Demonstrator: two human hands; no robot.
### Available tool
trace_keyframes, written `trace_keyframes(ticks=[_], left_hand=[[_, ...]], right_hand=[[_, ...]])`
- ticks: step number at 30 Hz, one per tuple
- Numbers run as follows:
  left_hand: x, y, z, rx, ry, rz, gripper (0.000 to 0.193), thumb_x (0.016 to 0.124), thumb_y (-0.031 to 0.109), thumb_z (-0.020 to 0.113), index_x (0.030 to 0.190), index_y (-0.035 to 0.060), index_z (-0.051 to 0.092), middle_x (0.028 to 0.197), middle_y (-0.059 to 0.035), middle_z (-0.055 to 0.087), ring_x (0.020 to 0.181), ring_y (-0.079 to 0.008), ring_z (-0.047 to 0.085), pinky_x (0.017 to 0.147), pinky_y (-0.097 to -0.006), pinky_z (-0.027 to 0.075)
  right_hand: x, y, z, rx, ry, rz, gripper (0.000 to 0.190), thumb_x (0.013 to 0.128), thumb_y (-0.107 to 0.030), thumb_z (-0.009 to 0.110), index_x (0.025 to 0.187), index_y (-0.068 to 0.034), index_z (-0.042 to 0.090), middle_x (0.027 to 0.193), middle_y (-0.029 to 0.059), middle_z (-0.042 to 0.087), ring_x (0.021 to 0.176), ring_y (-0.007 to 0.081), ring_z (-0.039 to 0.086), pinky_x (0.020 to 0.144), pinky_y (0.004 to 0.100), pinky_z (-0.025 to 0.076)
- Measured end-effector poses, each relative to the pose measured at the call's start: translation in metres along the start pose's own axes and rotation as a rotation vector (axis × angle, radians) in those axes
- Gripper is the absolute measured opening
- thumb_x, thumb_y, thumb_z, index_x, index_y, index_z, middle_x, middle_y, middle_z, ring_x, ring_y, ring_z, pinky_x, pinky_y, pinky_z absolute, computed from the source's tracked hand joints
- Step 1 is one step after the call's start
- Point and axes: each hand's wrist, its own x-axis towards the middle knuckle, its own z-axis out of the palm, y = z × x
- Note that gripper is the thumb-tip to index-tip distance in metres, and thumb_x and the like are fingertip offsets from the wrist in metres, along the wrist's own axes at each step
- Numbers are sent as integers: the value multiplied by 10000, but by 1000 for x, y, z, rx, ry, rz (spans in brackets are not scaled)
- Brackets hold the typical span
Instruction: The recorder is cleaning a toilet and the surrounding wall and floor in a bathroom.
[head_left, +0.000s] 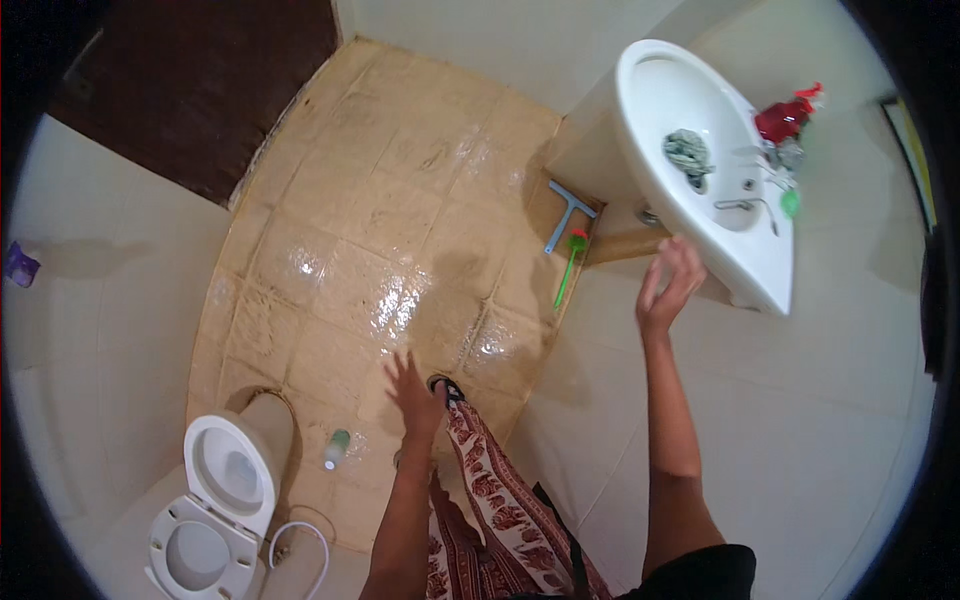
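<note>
My left hand (417, 401) hangs over the wet tiled floor (360, 232) with its fingers apart and nothing in it. Near the front edge of the white washbasin (637, 142) is my right hand (670, 281), slightly blurred, fingers bent and apart, seemingly holding nothing. Whether it touches the basin I cannot tell. A crumpled grey-green cloth (688, 152) lies in the bowl, beside a tap (739, 205). On the basin's back ledge stands a bottle of red liquid (781, 120), with a green round item (790, 202) farther along.
A blue squeegee (568, 214) and a green brush with a red tip (574, 251) lie by the wall under the basin. The toilet (232, 472) has its lid raised. Near it is a green and white bottle (337, 448). A white hose (319, 536) curves beside the toilet. A dark door (202, 82) stands far left.
</note>
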Motion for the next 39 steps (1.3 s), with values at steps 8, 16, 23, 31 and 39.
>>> trace_keyframes(ticks=[8,16,23,31,39], left_hand=[[122,-11,124,181,-107,207,774,681,186,609,1308,90,166,1379,-124,54,1263,-351,-22,916,-621,119],[223,-131,270,114,-69,282,718,675,168,597,1286,82,231,1375,-116,104,1265,-350,-1,941,-596,73],[268,-218,317,103,-92,361,703,680,65,596,1287,104,244,1365,-110,167,1265,-346,53,978,-522,86],[239,-205,288,18,77,352,663,700,73,564,1284,85,250,1363,-116,164,1270,-319,54,985,-514,70],[97,-214,206,28,88,52,513,698,92,523,1195,100,394,1358,-84,203,1264,-314,113,980,-522,93]], right_hand=[[-325,127,176,22,-1330,616,343,726,-130,523,1040,-22,438,1100,176,441,1018,335,430,897,435,300],[-502,249,354,-72,-1160,528,413,739,-117,515,1121,1,408,1038,222,485,962,353,477,841,392,380],[-545,339,413,-125,-896,859,324,745,-112,480,1062,-48,494,945,206,527,928,375,493,790,415,411],[-573,166,353,732,52,1323,435,747,85,487,1138,-68,371,846,145,527,738,257,535,672,292,442],[-500,-119,213,1642,-632,2197,220,744,70,490,950,22,430,820,116,500,805,218,522,707,347,479]])
